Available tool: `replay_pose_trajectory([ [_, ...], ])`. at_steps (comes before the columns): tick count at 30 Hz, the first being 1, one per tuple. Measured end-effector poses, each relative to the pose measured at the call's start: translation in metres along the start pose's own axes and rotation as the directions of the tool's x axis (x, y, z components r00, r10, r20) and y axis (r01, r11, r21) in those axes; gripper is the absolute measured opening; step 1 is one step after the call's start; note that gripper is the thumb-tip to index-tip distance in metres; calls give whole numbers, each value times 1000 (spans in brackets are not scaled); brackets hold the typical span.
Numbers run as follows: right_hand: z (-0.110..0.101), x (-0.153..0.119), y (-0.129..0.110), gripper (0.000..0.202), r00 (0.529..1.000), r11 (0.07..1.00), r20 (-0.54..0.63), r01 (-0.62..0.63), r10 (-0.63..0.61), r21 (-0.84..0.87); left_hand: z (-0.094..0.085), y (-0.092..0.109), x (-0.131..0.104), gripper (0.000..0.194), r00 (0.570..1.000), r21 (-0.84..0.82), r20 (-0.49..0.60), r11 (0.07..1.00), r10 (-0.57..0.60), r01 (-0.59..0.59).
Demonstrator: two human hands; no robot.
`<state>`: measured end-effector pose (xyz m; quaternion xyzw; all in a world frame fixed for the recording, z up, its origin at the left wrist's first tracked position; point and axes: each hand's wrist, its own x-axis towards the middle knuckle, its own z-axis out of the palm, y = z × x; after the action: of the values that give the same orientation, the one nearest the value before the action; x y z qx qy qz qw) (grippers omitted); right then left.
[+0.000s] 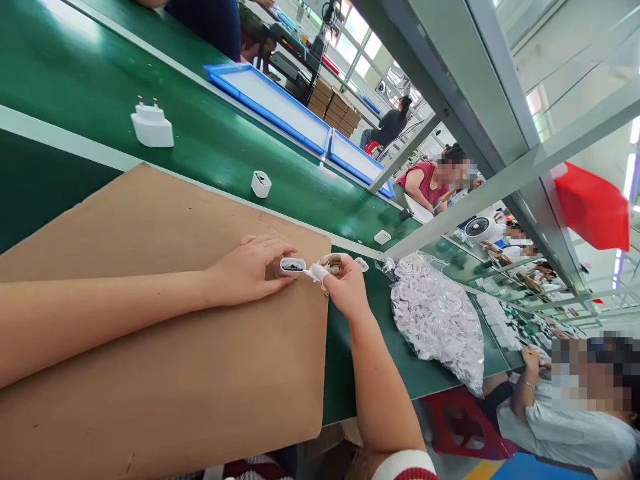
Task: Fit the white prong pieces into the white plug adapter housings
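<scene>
My left hand (255, 270) rests on the brown cardboard sheet (240, 353), its fingers and thumb closed on a white charger housing (293, 266). The open end of that housing faces me, and a green circuit board shows inside. Just to its right, my right hand (345, 283) is pinched, with a small white piece (316, 272) at the thumb and fingertips, close to the housing's edge. Some of the fingertips look covered in pale wrapping. Whether the piece touches the housing is too small to tell.
A clear bag of white plastic parts (435, 320) lies to the right. On the green bench stand a two-pin charger (153, 125), an open white housing (261, 184) and another white housing (383, 237). Blue-rimmed trays (275, 107) lie beyond. A metal post (450, 200) crosses ahead; co-workers sit nearby.
</scene>
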<state>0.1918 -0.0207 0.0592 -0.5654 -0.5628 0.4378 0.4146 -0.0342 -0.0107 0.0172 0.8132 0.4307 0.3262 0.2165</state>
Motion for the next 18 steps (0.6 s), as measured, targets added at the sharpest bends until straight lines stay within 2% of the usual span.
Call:
replay_pose_trajectory([
  [2,4,2,0,43,1000,999,-16,16,-15,33,-2,-3,1,51,999,-49,16,998,-33,33],
  [4,3,4,-1,40,1000,999,-29,0,1,47,-2,-6,2,49,999,-98,41,994,-36,40],
  [7,-4,5,-5,38,996,998,68,-54,53,22,-1,-9,2,47,999,-160,28,987,-22,26],
  [8,-7,4,-6,39,993,999,106,-42,42,-9,0,-10,1,47,1000,-178,18,984,-22,25],
  [10,-13,-1,-10,34,991,986,125,64,-44,-154,2,-11,1,46,999,-210,10,977,-33,34],
  [11,-14,-4,-12,28,988,951,109,139,-113,-275,2,-11,1,45,999,-220,14,975,-36,38],
  [13,-14,-9,-13,17,967,799,100,252,-236,-546,1,-12,1,42,999,-231,23,972,-29,34],
  [15,-11,-11,-11,19,955,643,152,283,-253,-711,1,-12,2,41,1000,-242,23,970,-13,18],
  [16,-9,-11,-10,22,958,612,181,281,-221,-739,0,-12,2,41,1000,-248,21,969,-9,14],
  [18,-5,-8,-6,24,965,641,202,261,-166,-722,0,-12,2,41,1000,-254,24,967,-15,21],
])
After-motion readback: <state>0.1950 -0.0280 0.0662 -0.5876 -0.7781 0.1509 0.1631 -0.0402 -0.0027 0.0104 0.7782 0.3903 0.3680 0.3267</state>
